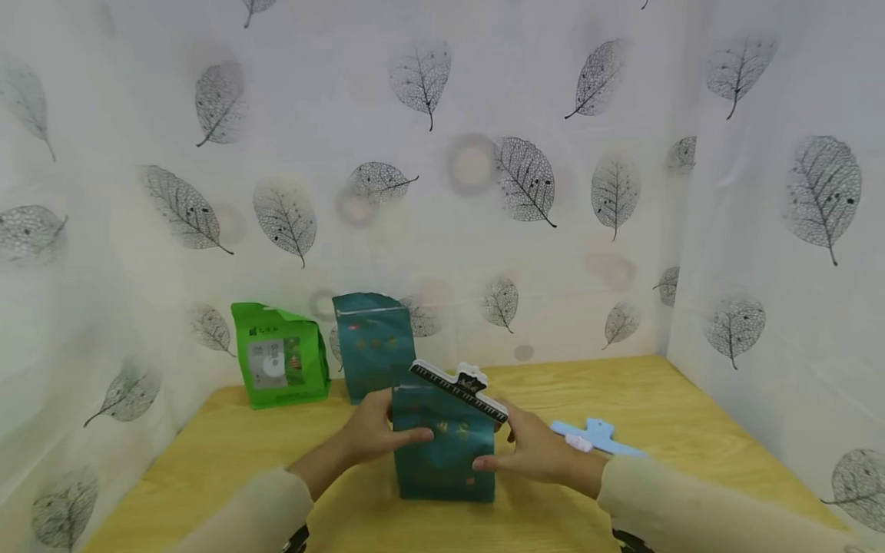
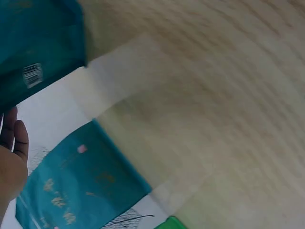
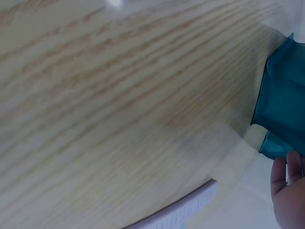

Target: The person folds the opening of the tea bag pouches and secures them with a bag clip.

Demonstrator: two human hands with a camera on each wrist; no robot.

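Note:
Both hands hold a teal pouch (image 1: 445,476) upright, low over the table's front middle. My left hand (image 1: 373,430) grips its left side, thumb across the front and fingers behind. At its right side my right hand (image 1: 542,449) grips it in the same way, thumb on the front. A black-and-white wide clip (image 1: 459,390) slants across the pouch's top, its lower right end beside the right hand. In the left wrist view a barcode shows on the held pouch (image 2: 43,52). The right wrist view shows the pouch (image 3: 286,90) with fingertips against it.
Behind the hands stand another teal pouch (image 1: 373,346) and a green pouch (image 1: 280,357), at the back left of the wooden table (image 1: 588,384). A light blue clip (image 1: 600,435) lies beyond the right forearm. Leaf-print curtains (image 1: 470,92) enclose the back and sides.

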